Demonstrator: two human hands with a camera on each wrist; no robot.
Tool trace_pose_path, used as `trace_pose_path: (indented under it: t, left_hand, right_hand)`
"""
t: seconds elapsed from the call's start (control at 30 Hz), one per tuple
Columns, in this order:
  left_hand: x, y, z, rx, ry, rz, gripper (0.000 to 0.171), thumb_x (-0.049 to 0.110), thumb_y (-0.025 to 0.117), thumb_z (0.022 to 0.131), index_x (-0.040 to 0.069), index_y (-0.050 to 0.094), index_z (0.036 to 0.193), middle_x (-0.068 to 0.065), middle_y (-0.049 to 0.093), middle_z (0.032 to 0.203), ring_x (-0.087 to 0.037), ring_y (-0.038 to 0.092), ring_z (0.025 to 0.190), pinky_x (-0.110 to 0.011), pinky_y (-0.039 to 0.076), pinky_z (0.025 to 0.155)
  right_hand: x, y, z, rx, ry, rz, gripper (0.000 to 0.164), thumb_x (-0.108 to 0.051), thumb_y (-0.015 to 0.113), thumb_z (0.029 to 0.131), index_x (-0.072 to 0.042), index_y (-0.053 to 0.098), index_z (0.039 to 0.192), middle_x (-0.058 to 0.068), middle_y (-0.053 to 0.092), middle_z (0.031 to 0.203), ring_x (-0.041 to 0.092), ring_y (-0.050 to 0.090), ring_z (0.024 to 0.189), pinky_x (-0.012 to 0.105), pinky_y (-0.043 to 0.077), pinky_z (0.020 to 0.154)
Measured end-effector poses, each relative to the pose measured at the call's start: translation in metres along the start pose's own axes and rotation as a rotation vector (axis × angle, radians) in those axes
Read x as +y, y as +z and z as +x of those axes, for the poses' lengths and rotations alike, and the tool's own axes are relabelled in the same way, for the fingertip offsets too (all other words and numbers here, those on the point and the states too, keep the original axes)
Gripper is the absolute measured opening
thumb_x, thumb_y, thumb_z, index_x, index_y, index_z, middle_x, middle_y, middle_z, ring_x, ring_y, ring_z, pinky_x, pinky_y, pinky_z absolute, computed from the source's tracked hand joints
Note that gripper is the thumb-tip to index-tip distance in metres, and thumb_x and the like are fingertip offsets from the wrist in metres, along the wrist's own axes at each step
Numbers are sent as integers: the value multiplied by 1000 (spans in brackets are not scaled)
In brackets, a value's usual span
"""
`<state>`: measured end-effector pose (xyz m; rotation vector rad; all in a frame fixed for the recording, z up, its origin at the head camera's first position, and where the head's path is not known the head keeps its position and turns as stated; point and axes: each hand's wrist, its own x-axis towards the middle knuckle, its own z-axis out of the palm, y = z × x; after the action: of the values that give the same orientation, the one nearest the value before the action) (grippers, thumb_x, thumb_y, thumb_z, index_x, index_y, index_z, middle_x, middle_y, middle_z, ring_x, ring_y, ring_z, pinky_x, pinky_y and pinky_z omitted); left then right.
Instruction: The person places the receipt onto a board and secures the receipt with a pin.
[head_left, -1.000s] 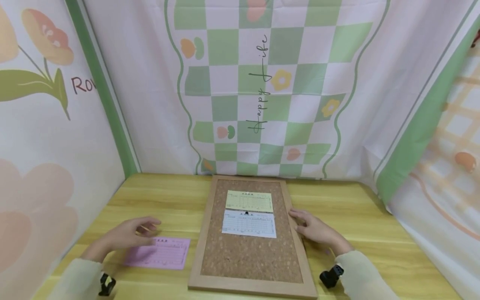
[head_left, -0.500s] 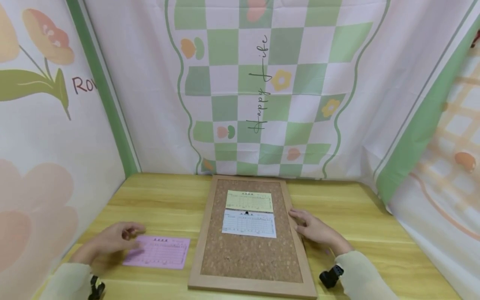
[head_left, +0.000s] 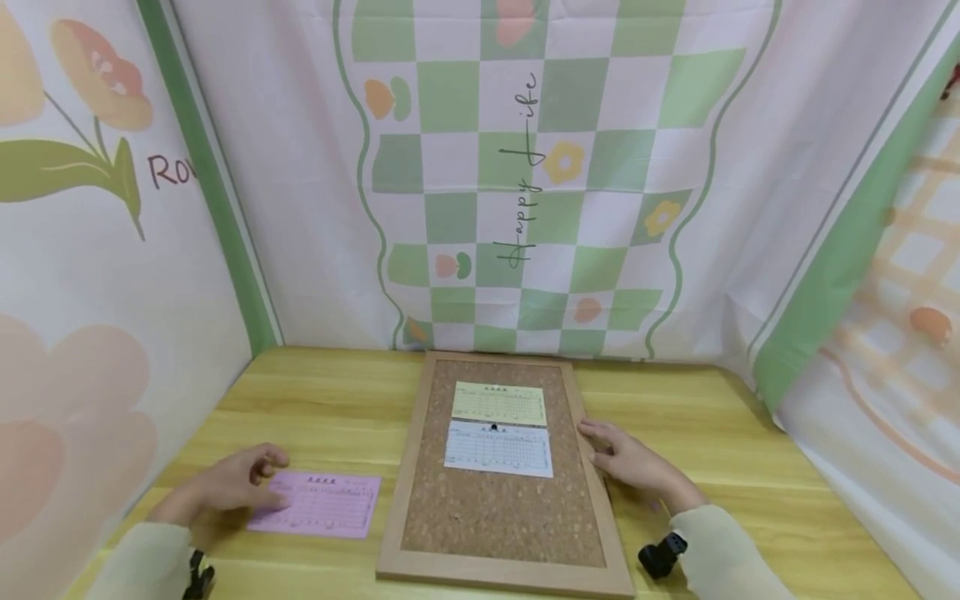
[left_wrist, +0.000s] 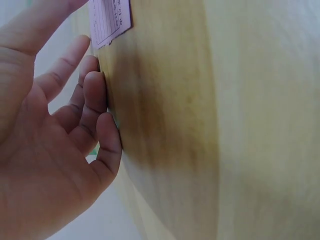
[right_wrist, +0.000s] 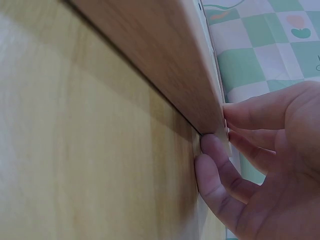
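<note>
My left hand [head_left: 232, 482] is at the left end of a pink printed slip [head_left: 330, 504] lying flat on the table. Its thumb overlaps the slip in the head view, and the other fingers bend loosely with nothing between them. In the left wrist view the fingertips [left_wrist: 95, 87] are right at the tabletop. My right hand [head_left: 630, 457] rests against the right side of a wood-framed cork board [head_left: 502, 521], its fingertips [right_wrist: 207, 170] at the frame's edge. On the cork lie a yellow slip [head_left: 498, 404] and a blue slip [head_left: 498, 452], with a small black pin [head_left: 493, 427] where they meet.
The wooden table [head_left: 675, 387] carries the board at its middle. Printed curtains [head_left: 525, 167] hang behind and on both sides, close to the table's edges. Each wrist wears a black device, such as the right wrist camera [head_left: 662, 556].
My left hand has drawn back to the left, uncovering more of the pink slip. The right hand, the board and its two slips stay where they were.
</note>
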<state>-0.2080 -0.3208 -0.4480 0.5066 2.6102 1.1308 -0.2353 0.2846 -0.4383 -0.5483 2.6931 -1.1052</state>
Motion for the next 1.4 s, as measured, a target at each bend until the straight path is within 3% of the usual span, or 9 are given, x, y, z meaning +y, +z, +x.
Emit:
trace_pose_path:
  t: [0.27, 0.57, 0.8, 0.93, 1.03, 1.17, 1.3, 1.4]
  left_hand:
    - [-3, 2, 2, 6, 2, -7, 38, 14, 82, 78, 1, 60, 105, -7, 48, 93, -20, 44, 85, -26, 40, 73]
    - [-1, 2, 1, -35, -9, -29, 28, 13, 80, 81, 1, 62, 100, -6, 51, 89, -19, 44, 82, -26, 39, 72]
    - [3, 1, 1, -73, -5, -118, 25, 8, 76, 84, -1, 58, 98, -7, 51, 90, -20, 44, 82, -27, 38, 70]
    - [3, 1, 2, -68, 20, -104, 29, 8, 77, 84, 1, 53, 97, -6, 49, 89, -19, 43, 81, -27, 37, 69]
    - [3, 1, 2, -55, 30, -37, 34, 12, 79, 84, 4, 50, 99, -7, 51, 91, -20, 46, 83, -29, 38, 71]
    - [5, 1, 2, -49, -26, -3, 43, 16, 81, 83, 6, 51, 112, -10, 54, 98, -23, 50, 88, -36, 40, 79]
    - [7, 0, 1, -46, -93, -36, 53, 16, 81, 82, 3, 53, 125, -12, 52, 99, -26, 49, 89, -40, 39, 80]
    - [8, 1, 1, -53, -88, -74, 48, 13, 80, 83, 0, 55, 122, -12, 54, 97, -25, 50, 87, -38, 40, 77]
  right_hand:
    - [0, 0, -1, -2, 10, 14, 51, -5, 53, 102, 8, 39, 149, 33, 25, 155, 54, 40, 130, 61, 40, 101]
    - [3, 1, 0, -1, 7, 5, 51, -6, 54, 102, 7, 39, 149, 32, 26, 155, 53, 39, 131, 61, 38, 102]
    - [1, 0, -1, -3, 11, 12, 51, -7, 53, 103, 7, 38, 149, 32, 26, 155, 54, 38, 132, 62, 37, 102]
    - [-1, 0, -2, -3, 13, 16, 51, -7, 53, 103, 7, 38, 149, 32, 26, 155, 54, 37, 132, 62, 37, 103]
    - [-2, 0, -2, -5, 13, 17, 51, -7, 53, 103, 7, 38, 149, 32, 26, 155, 53, 37, 132, 62, 37, 103]
    - [-2, 0, -3, -4, 14, 23, 51, -7, 53, 103, 7, 38, 149, 32, 25, 155, 53, 38, 132, 62, 37, 103]
    - [-2, 0, -3, -7, 14, 35, 51, -6, 52, 103, 8, 37, 149, 32, 25, 156, 53, 39, 131, 61, 38, 102]
    - [-2, 0, -2, -7, 17, 42, 51, -6, 53, 103, 8, 37, 149, 32, 25, 155, 52, 41, 129, 60, 40, 101]
